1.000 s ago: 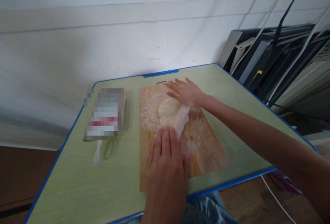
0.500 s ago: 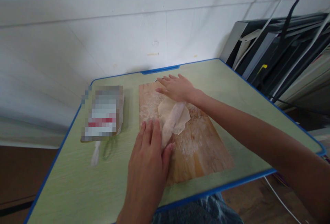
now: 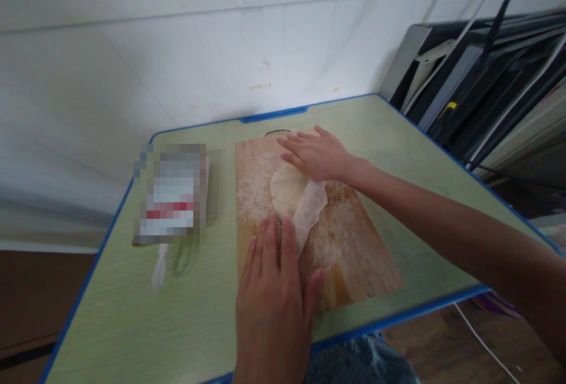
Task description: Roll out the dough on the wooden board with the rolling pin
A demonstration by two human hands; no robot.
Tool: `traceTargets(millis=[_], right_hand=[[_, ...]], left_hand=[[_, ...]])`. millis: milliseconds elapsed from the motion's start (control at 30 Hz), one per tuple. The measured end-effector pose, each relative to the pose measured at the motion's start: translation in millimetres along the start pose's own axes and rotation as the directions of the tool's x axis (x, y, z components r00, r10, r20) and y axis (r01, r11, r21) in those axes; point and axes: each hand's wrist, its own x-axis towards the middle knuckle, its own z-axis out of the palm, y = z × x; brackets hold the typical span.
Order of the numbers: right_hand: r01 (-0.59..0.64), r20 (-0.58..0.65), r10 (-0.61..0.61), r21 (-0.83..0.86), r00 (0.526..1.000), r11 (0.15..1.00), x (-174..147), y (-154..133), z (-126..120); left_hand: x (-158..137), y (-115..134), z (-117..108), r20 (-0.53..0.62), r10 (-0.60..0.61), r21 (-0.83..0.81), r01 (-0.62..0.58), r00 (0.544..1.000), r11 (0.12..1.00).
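Note:
A flat, roughly round piece of dough (image 3: 285,189) lies on a floured wooden board (image 3: 371,266). Across its right part runs a pale, flour-coated rolling pin (image 3: 307,210), slanted from upper right to lower left and slightly blurred. My left hand (image 3: 276,295) rests flat over the pin's near end, fingers stretched forward. Over the far end lies my right hand (image 3: 318,151), palm down with its fingers extended to the left. Both ends of the pin are hidden under the hands.
The board lies on a pale green table (image 3: 110,307) with a blue edge. Left of it stands a blurred-out package (image 3: 172,195) with a white tied end (image 3: 160,266). A white wall (image 3: 265,48) rises behind; dark flat panels (image 3: 481,89) lean at the right.
The rolling pin has moved right across the dough, uncovering more of its left side. Both hands have shifted right with it, and the view has moved slightly.

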Motion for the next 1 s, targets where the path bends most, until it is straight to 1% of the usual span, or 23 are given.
traceTargets(millis=[133, 300, 533, 633, 767, 867, 1000], right_hand=[[-0.012, 0.016, 0.011, 0.011, 1.000, 1.000, -9.0, 5.4, 3.0], [-0.030, 0.052, 0.028, 0.042, 0.998, 0.999, -22.3, 12.7, 5.1], [-0.071, 0.023, 0.070, 0.046, 0.997, 0.996, -48.2, 17.5, 5.1], [-0.081, 0.001, 0.081, 0.046, 0.997, 0.996, -58.5, 19.1, 5.8], [-0.095, -0.003, 0.095, 0.058, 0.995, 0.994, -64.2, 19.8, 6.8], [-0.120, -0.014, 0.122, 0.092, 0.992, 0.989, -60.0, 18.3, 8.0], [-0.147, -0.013, 0.149, 0.117, 0.989, 0.982, -45.3, 15.7, 8.0]], left_hand=[[-4.6, 8.6, 0.3, 0.016, 0.040, 0.050, -0.041, 0.999, 0.998], [-4.4, 20.4, -1.5, 0.016, 0.048, 0.127, -0.050, 0.999, 0.991], [-8.2, 36.6, -3.6, 0.017, 0.065, 0.167, -0.067, 0.998, 0.984], [-11.5, 39.4, -1.9, 0.005, 0.081, 0.178, -0.081, 0.997, 0.981], [-10.6, 33.6, -0.8, 0.001, 0.100, 0.167, -0.099, 0.995, 0.981], [-3.5, 24.1, -3.5, 0.010, 0.113, 0.157, -0.113, 0.994, 0.981], [14.5, 9.0, -11.1, 0.051, 0.061, 0.179, -0.069, 0.997, 0.981]])
